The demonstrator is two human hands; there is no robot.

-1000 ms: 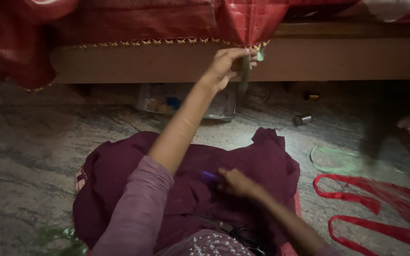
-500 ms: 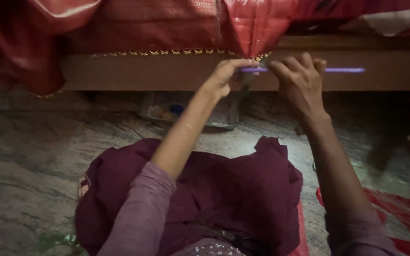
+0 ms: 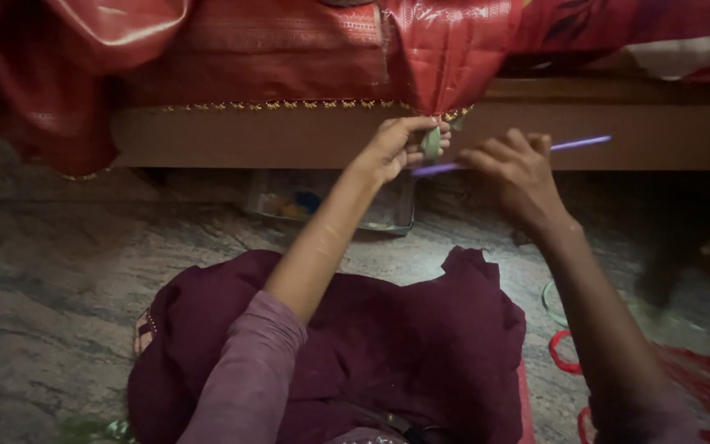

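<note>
a: where's the purple stick [image 3: 536,152] just now?

b: up in front of the wooden bed rail [image 3: 207,136], held in the right hand [image 3: 515,168]. the fingers are curled shut around its middle, so a stretch of it is hidden behind them.

a: which way does it lie?

b: nearly level, long axis running left to right, the right end a touch higher. its left end points at the left hand [image 3: 400,144] and stops just beside it.

a: and that hand?

b: pinched closed on the corner of the red cloth [image 3: 445,57] that hangs off the bed, with a small pale green bit [image 3: 431,141] between the fingertips. what that bit is, i can't tell.

a: so which hand is nearer the cloth's edge?

b: the left, it's already on it. the right is just beside it, the stick's tip aimed at the pinched corner. a maroon cloth [image 3: 388,345] lies over the lap below.
</note>
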